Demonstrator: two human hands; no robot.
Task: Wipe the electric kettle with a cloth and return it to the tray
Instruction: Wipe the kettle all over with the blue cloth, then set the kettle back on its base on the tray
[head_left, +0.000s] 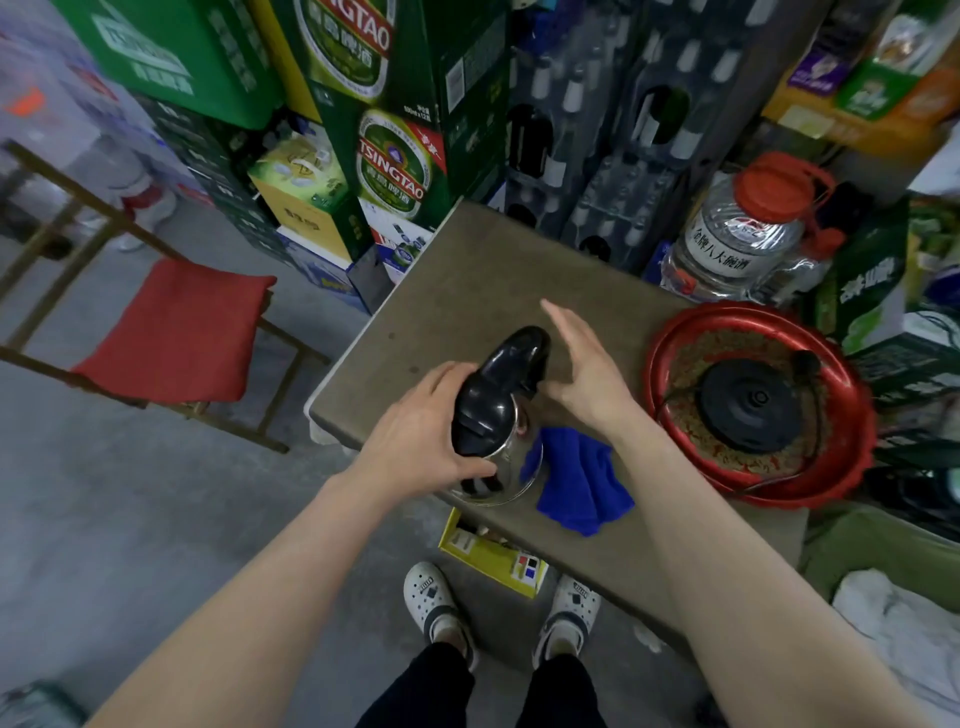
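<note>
Standing at the near edge of a brown table (467, 270), a person is working among stacked beer cartons (395, 171). Lying at the right of the table is the red tray (670, 332), carrying the black kettle base (748, 405) at its middle, with a large clear jug (737, 228) sitting just beyond it. The steel electric kettle (498, 415) is resting close to the near-left table edge, well apart from the tray. The left hand (421, 431) is wrapping around the kettle's left side and lid, fingers curled on it. The right hand (582, 364) is hovering spread and flat just right of the handle, holding nothing. The blue cloth (582, 478) is lying crumpled against the kettle's right flank, partly overhanging the near edge.

Risks, as judged: the kettle, sitting so near the edge, is liable to tip floorwards if the one-handed hold slips on polished steel; the overhanging cloth is liable to slide off if nudged.
</note>
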